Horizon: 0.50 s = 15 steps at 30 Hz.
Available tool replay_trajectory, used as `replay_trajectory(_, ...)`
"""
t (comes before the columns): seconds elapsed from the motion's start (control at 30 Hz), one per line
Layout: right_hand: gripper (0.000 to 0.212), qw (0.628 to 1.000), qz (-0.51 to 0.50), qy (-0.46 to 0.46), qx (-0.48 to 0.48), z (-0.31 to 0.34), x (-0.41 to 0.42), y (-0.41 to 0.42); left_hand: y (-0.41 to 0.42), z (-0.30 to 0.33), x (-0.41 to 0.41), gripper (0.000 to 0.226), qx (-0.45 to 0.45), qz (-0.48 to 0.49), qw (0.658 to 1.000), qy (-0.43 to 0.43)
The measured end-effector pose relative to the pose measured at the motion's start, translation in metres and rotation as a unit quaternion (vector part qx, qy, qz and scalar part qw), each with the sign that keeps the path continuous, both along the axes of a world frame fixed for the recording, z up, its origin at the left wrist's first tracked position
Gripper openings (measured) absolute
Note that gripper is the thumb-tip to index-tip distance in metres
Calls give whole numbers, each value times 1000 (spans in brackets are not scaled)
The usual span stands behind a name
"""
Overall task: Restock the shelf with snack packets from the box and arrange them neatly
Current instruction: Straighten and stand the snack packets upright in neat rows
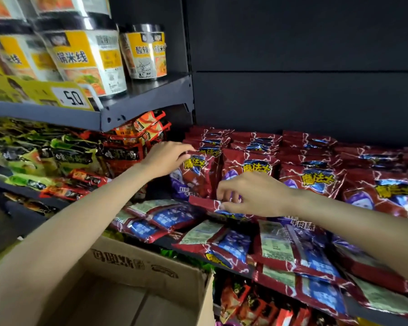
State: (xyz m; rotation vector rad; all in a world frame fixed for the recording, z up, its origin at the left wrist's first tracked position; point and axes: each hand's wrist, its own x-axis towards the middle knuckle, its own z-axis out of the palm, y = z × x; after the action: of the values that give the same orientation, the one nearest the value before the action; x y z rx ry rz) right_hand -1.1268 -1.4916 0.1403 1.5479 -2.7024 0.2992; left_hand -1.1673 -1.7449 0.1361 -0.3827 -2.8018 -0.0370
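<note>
Dark red snack packets with yellow lettering stand in rows [313, 161] on the dark shelf [165, 244]. Several more lie flat, backs up, along the shelf's front [224, 243]. My left hand [167, 158] grips the top edge of the upright packet [196, 177] at the left end of the front row. My right hand [252, 196] pinches the top edge of a red packet [205, 204] lying in front of the rows. The cardboard box [137, 276] sits below at the left, and its visible bottom is bare.
Left of the red rows are green and orange snack bags [64, 158]. An upper shelf [132, 104] holds noodle cups [90, 60] and a price tag [71, 97]. More packets fill the shelf below [257, 304]. A dark back panel [304, 67] rises behind the rows.
</note>
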Motion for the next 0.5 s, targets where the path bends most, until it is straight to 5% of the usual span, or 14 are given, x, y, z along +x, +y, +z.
replay_trajectory(0.3, 21, 1000, 6, -8, 0, -2, -4, 8, 17, -22, -37, 34, -71, 1, 995, 65)
replay_trajectory(0.4, 23, 1000, 15, -9, -2, -9, 2, 11, 18, -11, -10, 39, -3, -8, 997, 81)
replay_trajectory(0.5, 24, 1000, 29, -10, 2, -12, 8, 15, 6, 4, 37, 18, 60, -60, 996, 8)
